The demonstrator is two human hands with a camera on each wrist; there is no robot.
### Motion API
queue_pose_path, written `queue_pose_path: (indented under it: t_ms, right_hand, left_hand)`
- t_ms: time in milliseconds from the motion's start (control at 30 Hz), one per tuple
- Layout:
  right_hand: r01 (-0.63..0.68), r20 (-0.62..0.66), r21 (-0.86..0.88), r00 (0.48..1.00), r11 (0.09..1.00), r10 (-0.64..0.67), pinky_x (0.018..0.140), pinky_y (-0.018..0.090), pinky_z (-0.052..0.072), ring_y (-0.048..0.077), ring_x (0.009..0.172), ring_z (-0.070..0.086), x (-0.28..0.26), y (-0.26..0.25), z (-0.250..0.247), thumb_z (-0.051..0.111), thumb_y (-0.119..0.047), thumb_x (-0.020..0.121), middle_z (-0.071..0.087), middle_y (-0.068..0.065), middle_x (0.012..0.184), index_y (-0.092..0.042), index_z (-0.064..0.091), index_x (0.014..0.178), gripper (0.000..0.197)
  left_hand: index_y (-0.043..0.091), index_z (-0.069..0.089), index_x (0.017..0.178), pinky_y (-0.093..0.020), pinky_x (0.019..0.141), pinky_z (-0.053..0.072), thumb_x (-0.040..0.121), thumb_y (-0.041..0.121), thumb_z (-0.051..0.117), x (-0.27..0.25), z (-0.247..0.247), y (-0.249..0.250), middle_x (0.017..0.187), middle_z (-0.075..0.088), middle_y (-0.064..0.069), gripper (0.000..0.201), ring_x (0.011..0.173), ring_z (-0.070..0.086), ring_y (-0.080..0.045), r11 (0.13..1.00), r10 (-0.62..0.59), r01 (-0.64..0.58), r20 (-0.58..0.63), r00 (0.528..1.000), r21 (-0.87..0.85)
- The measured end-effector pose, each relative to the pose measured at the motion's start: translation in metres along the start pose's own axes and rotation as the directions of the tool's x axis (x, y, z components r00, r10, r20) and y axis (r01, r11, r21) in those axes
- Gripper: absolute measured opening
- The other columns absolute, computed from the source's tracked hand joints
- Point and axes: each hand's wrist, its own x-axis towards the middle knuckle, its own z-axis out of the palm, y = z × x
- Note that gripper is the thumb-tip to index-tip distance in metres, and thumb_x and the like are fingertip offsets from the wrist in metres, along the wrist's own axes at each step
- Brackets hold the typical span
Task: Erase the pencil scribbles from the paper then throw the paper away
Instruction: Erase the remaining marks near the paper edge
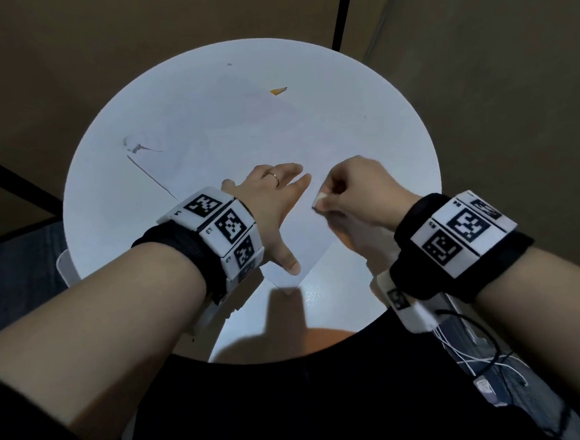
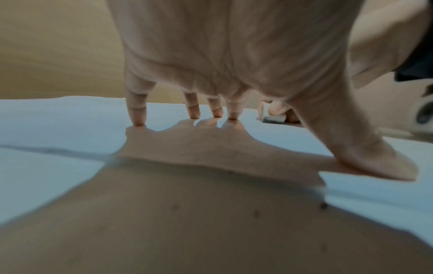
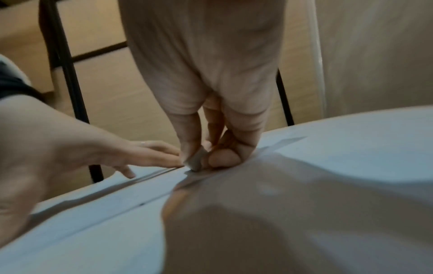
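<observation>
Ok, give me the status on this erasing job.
Done: can't tell; no scribbles are visible on the paper, which is washed out. In hand: left hand presses the paper flat on the table, right hand pinches the eraser against it. Left: finish erasing, throw the paper away; it is still on the table.

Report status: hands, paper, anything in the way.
Left hand flat, pressing paper. Right hand pinching eraser on it. Pencil stub at far edge, clear.

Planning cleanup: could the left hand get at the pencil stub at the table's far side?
Probably yes: the pencil stub lies in the open, but the left hand is pinning the paper.
</observation>
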Motion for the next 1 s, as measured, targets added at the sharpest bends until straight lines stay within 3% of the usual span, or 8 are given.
queue_pose_path:
  t_ms: [67,133,300,367,467,633,800,1000]
  right_hand:
    - [-0.033,-0.057,0.004,0.998,0.999,0.033,0.061,0.016,0.042,0.012,0.075,0.055,0.002,0.003,-0.007,0.066,-0.012,0.081,0.065,0.001,0.077,0.0,0.066,0.082,0.013]
    - [0.001,-0.042,-0.037,0.999,0.999,-0.002,0.055,0.006,0.038,0.01,0.066,0.052,-0.002,-0.003,-0.003,0.064,-0.011,0.082,0.065,0.004,0.079,-0.001,0.065,0.079,0.011]
    - [0.147,0.227,-0.122,0.967,0.982,-0.116,0.052,0.005,0.038,0.001,0.059,0.05,-0.02,-0.02,0.024,0.061,-0.013,0.084,0.071,0.008,0.085,-0.01,0.059,0.076,0.009]
    - [0.116,0.181,-0.174,0.98,0.978,-0.084,0.052,0.005,0.037,0.005,0.063,0.054,-0.01,-0.018,0.006,0.064,-0.014,0.084,0.071,0.009,0.088,-0.005,0.064,0.079,0.011]
    - [0.034,0.028,-0.226,0.999,0.974,-0.028,0.068,0.023,0.045,0.021,0.085,0.062,0.001,-0.015,-0.007,0.061,-0.013,0.085,0.069,0.014,0.094,0.004,0.067,0.088,0.019]
    - [0.16,0.247,-0.182,0.962,0.97,-0.112,0.055,0.017,0.038,0.017,0.075,0.052,-0.022,-0.031,0.028,0.056,-0.011,0.087,0.063,0.01,0.091,-0.005,0.058,0.085,0.007]
    - [0.026,0.052,-0.146,0.998,0.989,-0.019,0.055,0.014,0.039,0.015,0.078,0.055,0.009,-0.021,-0.002,0.063,-0.012,0.084,0.069,0.013,0.096,0.004,0.066,0.084,0.016]
    - [0.175,0.2,-0.223,0.971,0.959,-0.13,0.058,0.016,0.038,0.016,0.081,0.054,0.002,-0.034,0.02,0.062,-0.014,0.084,0.067,0.009,0.098,-0.004,0.062,0.085,0.01]
  left_hand:
    - [0.031,-0.009,0.149,-0.05,0.107,0.03,0.055,0.064,0.077,-0.006,0.006,-0.007,0.155,-0.015,0.017,0.131,0.143,-0.005,-0.011,1.0,-0.01,0.01,0.006,1.0,0.004]
    - [0.03,-0.011,0.149,-0.049,0.111,0.025,0.056,0.065,0.075,-0.01,0.011,-0.01,0.154,-0.018,0.016,0.132,0.143,-0.008,-0.01,1.0,-0.009,0.009,0.017,1.0,-0.001]
    - [0.027,-0.012,0.149,-0.053,0.112,0.021,0.056,0.064,0.076,-0.011,0.014,-0.009,0.155,-0.02,0.013,0.134,0.144,-0.01,-0.013,1.0,-0.009,0.01,0.016,1.0,-0.007]
    - [0.027,-0.012,0.149,-0.054,0.111,0.023,0.056,0.063,0.077,-0.011,0.012,-0.009,0.155,-0.02,0.014,0.134,0.143,-0.01,-0.013,1.0,-0.011,0.011,0.015,1.0,-0.001]
    - [0.027,-0.013,0.149,-0.055,0.11,0.024,0.056,0.063,0.077,-0.01,0.012,-0.009,0.154,-0.02,0.014,0.134,0.143,-0.01,-0.012,1.0,-0.014,0.014,0.021,1.0,-0.002]
    - [0.029,-0.011,0.149,-0.053,0.11,0.024,0.053,0.061,0.079,-0.009,0.013,-0.009,0.155,-0.018,0.015,0.135,0.143,-0.008,-0.012,1.0,-0.019,0.019,-0.003,1.0,-0.019]
    - [0.021,-0.008,0.15,-0.051,0.114,0.019,0.047,0.06,0.082,-0.011,0.016,-0.013,0.156,-0.012,0.013,0.143,0.144,-0.005,-0.011,0.99,-0.031,0.027,-0.027,0.999,-0.136]
    - [0.009,-0.008,0.15,-0.038,0.117,0.014,0.049,0.053,0.086,-0.016,0.016,-0.009,0.157,-0.011,0.001,0.144,0.144,-0.006,-0.018,0.977,-0.095,0.083,-0.054,0.994,-0.195]
